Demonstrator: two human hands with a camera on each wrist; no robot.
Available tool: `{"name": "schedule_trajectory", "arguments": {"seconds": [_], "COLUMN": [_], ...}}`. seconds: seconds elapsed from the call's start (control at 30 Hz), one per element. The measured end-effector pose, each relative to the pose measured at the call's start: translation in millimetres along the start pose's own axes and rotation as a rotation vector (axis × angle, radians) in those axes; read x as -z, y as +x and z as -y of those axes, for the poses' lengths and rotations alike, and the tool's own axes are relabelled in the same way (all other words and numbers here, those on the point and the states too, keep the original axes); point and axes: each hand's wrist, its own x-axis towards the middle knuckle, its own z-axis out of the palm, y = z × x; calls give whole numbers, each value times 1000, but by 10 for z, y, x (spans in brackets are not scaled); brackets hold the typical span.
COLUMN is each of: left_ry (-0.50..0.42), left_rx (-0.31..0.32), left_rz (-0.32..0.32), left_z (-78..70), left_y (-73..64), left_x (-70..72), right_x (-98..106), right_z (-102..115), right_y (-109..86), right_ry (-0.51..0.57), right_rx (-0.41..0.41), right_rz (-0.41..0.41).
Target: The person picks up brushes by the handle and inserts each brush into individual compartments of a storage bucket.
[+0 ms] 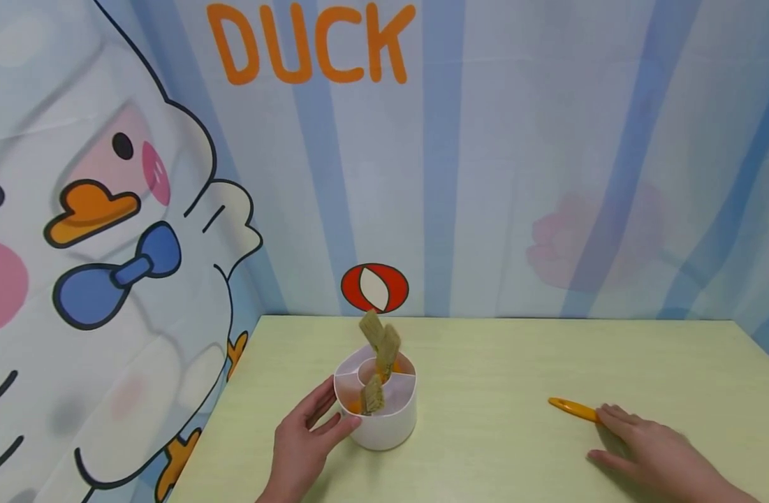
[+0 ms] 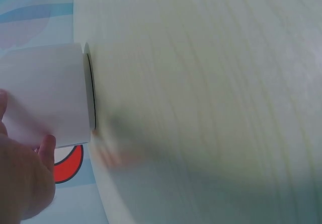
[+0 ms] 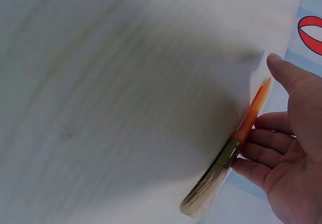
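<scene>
A white round divided holder (image 1: 384, 426) stands on the table, with several brushes (image 1: 387, 349) in it, pale bristles up and bits of orange handle showing inside. My left hand (image 1: 305, 436) holds the holder by its left side, thumb at the front and fingers around behind. In the left wrist view, the thumb (image 2: 48, 153) lies against the white wall. On the right side of the table lies a paintbrush (image 3: 226, 153) with an orange handle, metal band and pale bristles. My right hand (image 1: 654, 447) reaches over it, fingers extended at the brush and thumb apart.
The pale wooden table (image 1: 485, 391) runs back to a striped blue and white curtain (image 1: 485, 175). A printed duck (image 1: 107, 279) covers the curtain on the left, beside the table's left edge.
</scene>
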Motion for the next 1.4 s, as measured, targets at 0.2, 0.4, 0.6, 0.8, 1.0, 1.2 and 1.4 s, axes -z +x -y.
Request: {"name": "schedule_trajectory", "arguments": {"seconds": [0.2,0.4,0.6,0.8,1.0,1.2,1.4], "left_ry": [-4,-13,-12,-9,5,9,3], "left_rx": [-23,-3,-17,-16,-23,-13,-21], "left_rz": [3,2,12,14,13,3,4], "left_z": [6,21,19,6,-14,-38,-21], "left_y": [-13,7,-5,-5,-18,-22,-22], "left_x": [-7,-23,-34,-38,-44,-36,-28], "right_x": [-21,-99,-163,-148,-66,-59,-109], "right_z": [50,116,186,248,329,384,428], "right_y": [7,33,51,45,-6,-55,-33], "right_ry": [-10,-38,-50,-59,-38,39,76], "right_rx": [101,240,347,375,270,110,60], "right_rz": [-80,-160,-233,-205,-143,-19,2]}}
